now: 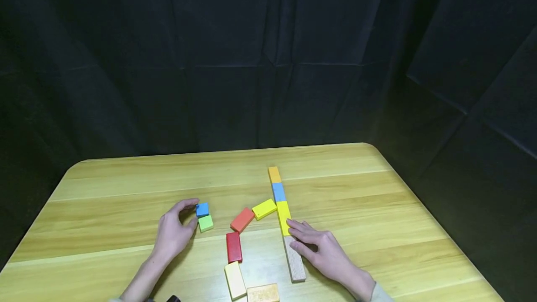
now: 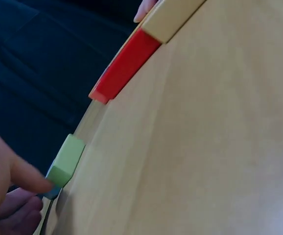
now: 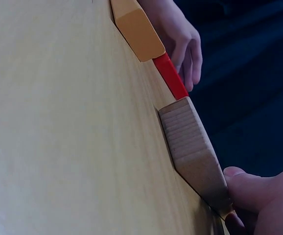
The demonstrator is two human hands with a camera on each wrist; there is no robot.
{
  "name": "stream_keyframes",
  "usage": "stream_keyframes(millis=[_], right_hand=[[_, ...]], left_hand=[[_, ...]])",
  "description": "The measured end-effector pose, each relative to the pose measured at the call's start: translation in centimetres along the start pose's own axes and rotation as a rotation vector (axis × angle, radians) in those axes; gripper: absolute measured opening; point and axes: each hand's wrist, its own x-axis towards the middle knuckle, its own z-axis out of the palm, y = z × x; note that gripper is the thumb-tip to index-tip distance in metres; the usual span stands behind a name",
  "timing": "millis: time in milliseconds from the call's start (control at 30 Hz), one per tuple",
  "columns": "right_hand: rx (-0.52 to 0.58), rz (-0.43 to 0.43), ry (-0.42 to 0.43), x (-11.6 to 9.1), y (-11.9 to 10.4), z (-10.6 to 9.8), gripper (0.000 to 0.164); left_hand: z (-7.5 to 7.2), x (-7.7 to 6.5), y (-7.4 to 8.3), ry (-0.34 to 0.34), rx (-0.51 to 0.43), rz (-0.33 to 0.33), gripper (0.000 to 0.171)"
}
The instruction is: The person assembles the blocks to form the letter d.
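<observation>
In the head view, my left hand (image 1: 174, 232) pinches the left end of a small blue block (image 1: 203, 209) between thumb and forefinger. A light green block (image 1: 206, 223) touches its near side; the left wrist view shows the thumb close to this green block (image 2: 68, 159). My right hand (image 1: 323, 250) rests at a straight row of blocks. Its forefinger touches a long yellow block (image 1: 283, 216), and its thumb lies against a bare wooden block (image 1: 294, 262). Ahead of these in the row are a blue block (image 1: 278, 192) and an orange block (image 1: 274, 174).
Between the hands, a curve of blocks runs from a yellow block (image 1: 264, 209) through a light red block (image 1: 242, 219), a dark red block (image 1: 234, 247) and a pale yellow block (image 1: 235, 281) to a tan block (image 1: 263, 293). A dark curtain (image 1: 235, 59) hangs behind the wooden table (image 1: 138, 176).
</observation>
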Motion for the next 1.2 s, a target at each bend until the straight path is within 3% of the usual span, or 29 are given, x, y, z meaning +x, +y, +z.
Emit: stream_keyframes(millis=[133,467,800,1200], right_hand=[[0.002,-0.01,0.005,0.0,0.0,0.0,0.038],[-0.001,-0.009,-0.001,0.1,0.1,-0.1,0.038],[0.0,-0.009,0.005,0.0,0.0,-0.1,0.037],[0.003,-0.024,0.006,0.0,-0.1,-0.2,0.038]], left_hand=[[-0.1,0.3,-0.1,-0.06,0.009,0.001,0.048],[-0.2,0.6,-0.6,-0.093,-0.002,0.02,0.044],[-0.2,0.8,-1.1,-0.058,0.06,0.073,0.04],[-0.7,0.5,-0.6,0.009,0.028,0.12,0.037]])
